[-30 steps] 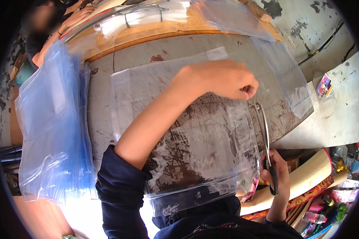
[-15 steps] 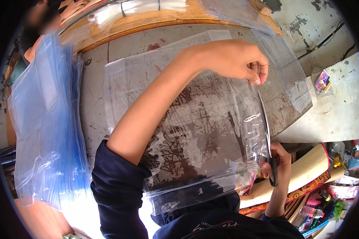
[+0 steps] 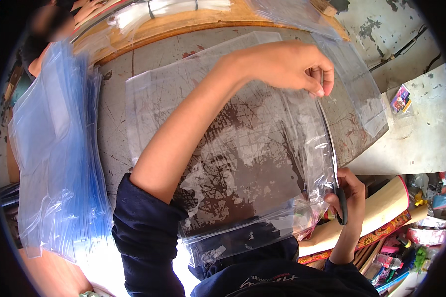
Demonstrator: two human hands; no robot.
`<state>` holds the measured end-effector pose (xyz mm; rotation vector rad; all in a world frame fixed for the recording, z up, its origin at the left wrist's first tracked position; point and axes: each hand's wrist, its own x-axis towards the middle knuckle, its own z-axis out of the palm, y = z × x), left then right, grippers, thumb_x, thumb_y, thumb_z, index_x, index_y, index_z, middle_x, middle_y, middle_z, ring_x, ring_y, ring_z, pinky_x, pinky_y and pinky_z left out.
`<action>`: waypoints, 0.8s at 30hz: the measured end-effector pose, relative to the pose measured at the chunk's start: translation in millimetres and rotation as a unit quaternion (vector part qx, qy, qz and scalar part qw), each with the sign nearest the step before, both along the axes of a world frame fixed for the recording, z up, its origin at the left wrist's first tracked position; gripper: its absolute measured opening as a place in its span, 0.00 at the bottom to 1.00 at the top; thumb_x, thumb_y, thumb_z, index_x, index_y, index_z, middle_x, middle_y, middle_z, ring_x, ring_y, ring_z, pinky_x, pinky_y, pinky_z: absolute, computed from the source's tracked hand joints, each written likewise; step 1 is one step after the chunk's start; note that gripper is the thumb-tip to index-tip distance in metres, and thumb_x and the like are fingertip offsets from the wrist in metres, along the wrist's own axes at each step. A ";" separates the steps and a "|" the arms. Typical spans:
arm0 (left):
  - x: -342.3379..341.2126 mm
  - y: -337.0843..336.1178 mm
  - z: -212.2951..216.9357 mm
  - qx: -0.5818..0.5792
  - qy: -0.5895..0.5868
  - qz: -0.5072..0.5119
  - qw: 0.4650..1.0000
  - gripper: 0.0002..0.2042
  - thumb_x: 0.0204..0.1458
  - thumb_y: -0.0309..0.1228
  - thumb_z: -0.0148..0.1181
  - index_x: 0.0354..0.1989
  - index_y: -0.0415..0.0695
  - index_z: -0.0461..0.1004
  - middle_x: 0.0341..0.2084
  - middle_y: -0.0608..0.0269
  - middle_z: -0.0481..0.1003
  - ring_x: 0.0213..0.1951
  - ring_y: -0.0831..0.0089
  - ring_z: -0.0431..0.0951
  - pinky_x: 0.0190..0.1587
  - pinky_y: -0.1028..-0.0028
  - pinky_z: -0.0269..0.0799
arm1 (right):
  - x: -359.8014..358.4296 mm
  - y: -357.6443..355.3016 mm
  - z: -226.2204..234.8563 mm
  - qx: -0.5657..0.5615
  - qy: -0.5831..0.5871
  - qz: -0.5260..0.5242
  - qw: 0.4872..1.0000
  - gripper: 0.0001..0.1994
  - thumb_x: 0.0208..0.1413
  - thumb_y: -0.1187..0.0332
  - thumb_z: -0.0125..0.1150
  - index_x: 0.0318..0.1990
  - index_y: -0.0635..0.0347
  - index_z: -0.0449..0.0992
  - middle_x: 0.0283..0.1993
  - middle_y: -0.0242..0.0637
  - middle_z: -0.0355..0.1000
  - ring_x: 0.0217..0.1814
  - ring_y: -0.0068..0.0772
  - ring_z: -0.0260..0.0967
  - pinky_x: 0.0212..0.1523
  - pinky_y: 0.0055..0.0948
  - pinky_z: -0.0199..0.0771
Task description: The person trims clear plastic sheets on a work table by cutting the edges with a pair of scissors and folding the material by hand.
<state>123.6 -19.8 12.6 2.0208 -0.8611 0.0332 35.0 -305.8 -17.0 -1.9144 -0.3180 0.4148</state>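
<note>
A clear plastic sheet [image 3: 243, 158] lies over the worn grey tabletop, its near edge hanging toward my body. My left hand [image 3: 302, 69] reaches across it and pinches its far right edge between thumb and fingers. Lower down on that side, my right hand [image 3: 349, 195] grips black-handled scissors [image 3: 343, 208]. Their long blades point away from me along the sheet's right edge, up toward my left fingertips. I cannot tell whether the blades are parted.
A thick stack of bluish clear plastic bags [image 3: 59, 153] stands at the left. More clear plastic [image 3: 354, 89] lies at the far right. A wooden board [image 3: 223, 19] runs along the back. Rolled material [image 3: 381, 208] and clutter fill the lower right. Another person's hand [image 3: 88, 9] shows at far left.
My left hand has shifted slightly away from me with the sheet's edge. My right hand and the scissors have moved a little farther up along the right edge.
</note>
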 end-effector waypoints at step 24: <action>-0.2 2.0 0.6 0.034 -0.016 0.009 0.999 0.07 0.47 0.33 0.56 0.29 0.43 0.73 0.23 0.66 0.74 0.31 0.77 0.73 0.41 0.71 0.66 | -3.3 -0.3 -7.5 0.030 0.016 -0.002 0.999 0.26 0.32 0.57 0.74 0.34 0.64 0.69 0.18 0.19 0.56 0.22 0.09 0.49 0.21 0.14 0.45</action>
